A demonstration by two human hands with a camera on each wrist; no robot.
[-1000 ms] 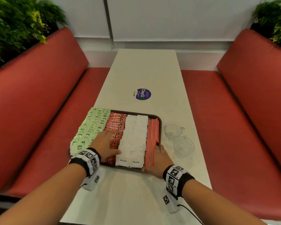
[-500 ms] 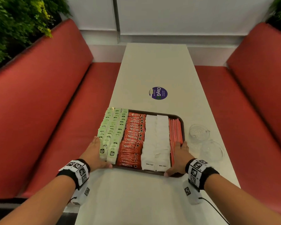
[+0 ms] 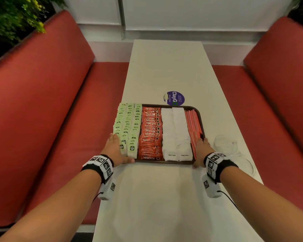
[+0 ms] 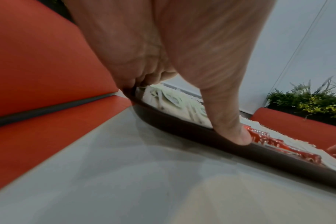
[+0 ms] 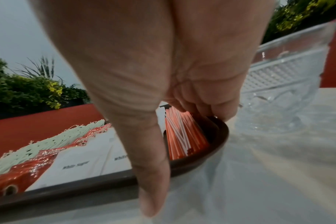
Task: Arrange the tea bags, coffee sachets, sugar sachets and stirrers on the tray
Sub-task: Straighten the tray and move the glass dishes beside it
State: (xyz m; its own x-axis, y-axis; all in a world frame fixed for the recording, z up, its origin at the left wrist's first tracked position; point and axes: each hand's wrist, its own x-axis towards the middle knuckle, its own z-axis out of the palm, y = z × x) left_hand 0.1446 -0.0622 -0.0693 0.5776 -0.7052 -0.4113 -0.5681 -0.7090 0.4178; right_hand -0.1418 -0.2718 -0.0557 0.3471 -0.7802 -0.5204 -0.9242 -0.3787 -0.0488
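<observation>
A dark brown tray (image 3: 165,163) lies on the white table (image 3: 164,70). It holds, from left to right, rows of green tea bags (image 3: 128,126), red coffee sachets (image 3: 150,133), white sugar sachets (image 3: 175,131) and orange stirrers (image 3: 194,126). My left hand (image 3: 115,149) grips the near left corner, its fingers curled at the side rim and the thumb (image 4: 230,130) on the near rim (image 4: 182,133). Over at the near right corner my right hand (image 3: 202,151) holds on, fingers (image 5: 211,104) curled over the rim beside the stirrers (image 5: 182,133).
Two clear glass bowls (image 3: 224,144) (image 3: 243,165) stand just right of the tray, close to my right hand; one bowl (image 5: 282,91) looms in the right wrist view. A purple sticker (image 3: 174,98) lies beyond the tray. Red benches (image 3: 51,110) (image 3: 269,110) flank the narrow table.
My left hand has come off the coffee sachets and now takes the tray's near left corner. My right hand has stayed at the near right corner.
</observation>
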